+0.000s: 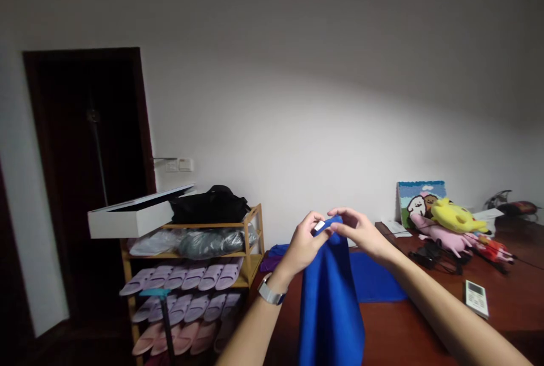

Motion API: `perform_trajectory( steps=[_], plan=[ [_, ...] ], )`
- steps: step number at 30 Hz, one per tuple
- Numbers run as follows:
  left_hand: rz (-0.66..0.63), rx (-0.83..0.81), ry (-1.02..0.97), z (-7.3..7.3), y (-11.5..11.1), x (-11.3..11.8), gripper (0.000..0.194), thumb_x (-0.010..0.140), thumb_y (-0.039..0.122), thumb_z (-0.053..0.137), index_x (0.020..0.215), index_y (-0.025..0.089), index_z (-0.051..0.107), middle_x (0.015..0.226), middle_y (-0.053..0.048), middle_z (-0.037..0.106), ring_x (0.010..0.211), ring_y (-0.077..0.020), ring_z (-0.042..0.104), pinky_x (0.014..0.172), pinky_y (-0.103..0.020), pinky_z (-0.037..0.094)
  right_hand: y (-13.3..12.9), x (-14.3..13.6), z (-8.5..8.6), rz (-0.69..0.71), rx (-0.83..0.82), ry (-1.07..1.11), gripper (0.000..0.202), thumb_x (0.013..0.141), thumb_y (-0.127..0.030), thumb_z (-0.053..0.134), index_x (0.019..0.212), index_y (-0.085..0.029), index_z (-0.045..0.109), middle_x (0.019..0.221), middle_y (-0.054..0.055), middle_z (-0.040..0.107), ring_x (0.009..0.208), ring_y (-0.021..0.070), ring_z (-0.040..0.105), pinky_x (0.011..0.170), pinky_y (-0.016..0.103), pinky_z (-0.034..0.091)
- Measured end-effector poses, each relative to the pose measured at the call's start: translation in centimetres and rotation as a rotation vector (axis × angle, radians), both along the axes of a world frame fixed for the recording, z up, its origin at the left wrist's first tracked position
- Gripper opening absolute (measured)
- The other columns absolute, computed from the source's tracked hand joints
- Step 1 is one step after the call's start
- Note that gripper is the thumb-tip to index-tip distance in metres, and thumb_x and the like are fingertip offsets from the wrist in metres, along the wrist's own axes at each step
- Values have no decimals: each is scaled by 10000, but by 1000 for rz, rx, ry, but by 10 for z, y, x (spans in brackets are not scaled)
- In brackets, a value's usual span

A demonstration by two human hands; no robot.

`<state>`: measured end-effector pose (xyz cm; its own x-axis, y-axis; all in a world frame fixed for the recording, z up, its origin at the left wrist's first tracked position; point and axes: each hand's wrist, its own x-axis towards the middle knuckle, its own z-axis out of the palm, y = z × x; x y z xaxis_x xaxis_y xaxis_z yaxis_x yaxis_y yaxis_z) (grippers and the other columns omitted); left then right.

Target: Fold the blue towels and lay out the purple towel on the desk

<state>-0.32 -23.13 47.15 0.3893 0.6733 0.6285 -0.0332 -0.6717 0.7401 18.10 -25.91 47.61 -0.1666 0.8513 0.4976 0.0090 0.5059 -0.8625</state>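
A blue cloth garment [329, 303] hangs down from between my two hands, its lower end running out of the frame. My left hand [309, 238], with a watch on the wrist, pinches its top edge beside a small white label [319, 225]. On the other side, my right hand [357, 233] grips the same edge between thumb and fingers. Behind the hanging fabric, a flat blue cloth [378, 284] lies on the dark red table [395, 332]. More folded blue and purple cloth [272, 261] lies at the table's left end.
Left of the table stands a wooden shoe rack [255, 230] with several slippers, a black bag [212, 204] and a white box [131, 218]. At the table's right are plush toys [459, 218], a picture [420, 196] and a white remote control [476, 298].
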Motion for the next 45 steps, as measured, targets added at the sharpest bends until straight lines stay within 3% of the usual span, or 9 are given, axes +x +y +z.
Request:
perform_trajectory(
  steps=[10,14,17,20,25,31,37,41,45],
  plan=[
    [-154,-167,54,2,-1,1,266,764,356,702,784,239,464,610,110,435,542,-81,372,525,-214,273,-9,10,0,4,91,-287,457,832,-643,688,943,-200,712,914,11,726,867,185,640,814,316,494],
    [-155,-124,97,5,1,5,271,790,344,720,889,248,487,592,125,449,507,-73,369,498,-200,256,0,17,4,-31,201,-456,436,874,-634,638,982,-219,714,984,23,743,948,200,642,869,326,485],
    [-199,-127,98,7,4,7,334,860,398,699,1117,256,541,595,121,503,487,-77,404,485,-195,282,12,24,7,-142,232,-487,452,885,-640,607,1021,-217,688,873,5,719,795,165,617,744,294,481],
    [-191,-153,62,7,7,10,400,883,447,691,1210,232,609,622,84,573,511,-91,508,514,-205,381,12,26,0,-417,354,-469,357,922,-558,573,1012,-226,665,879,12,693,750,158,591,709,297,473],
    [-44,-154,-42,4,7,19,318,896,461,646,959,162,732,840,-53,747,772,-185,710,721,-291,556,-36,1,-52,-775,573,-388,197,996,-383,498,1037,-239,626,888,31,633,759,168,575,717,306,486],
    [-48,91,162,5,-26,24,297,913,193,573,1185,228,688,1052,-37,794,977,-193,746,885,-301,578,-45,-29,-133,-1001,517,-437,278,923,-486,629,1043,-245,558,894,32,615,829,205,600,703,310,502],
    [253,572,329,8,-42,19,279,985,176,520,1203,262,671,1150,-35,778,1034,-202,741,966,-352,577,-16,-8,-149,-1103,411,-515,106,932,-316,487,985,-245,544,860,24,630,799,207,610,727,322,472],
    [345,622,287,15,-33,9,226,957,149,555,1099,259,693,1016,-11,792,908,-177,747,863,-310,595,-16,5,-160,-1049,314,-481,135,899,-312,495,999,-247,559,895,27,657,839,210,634,747,321,486],
    [428,631,212,21,-29,-3,176,919,167,583,1011,252,707,933,-18,784,853,-186,727,815,-311,581,-21,15,-191,-944,223,-417,178,892,-354,523,1010,-246,601,956,41,692,868,215,659,780,340,523]
  ],
)
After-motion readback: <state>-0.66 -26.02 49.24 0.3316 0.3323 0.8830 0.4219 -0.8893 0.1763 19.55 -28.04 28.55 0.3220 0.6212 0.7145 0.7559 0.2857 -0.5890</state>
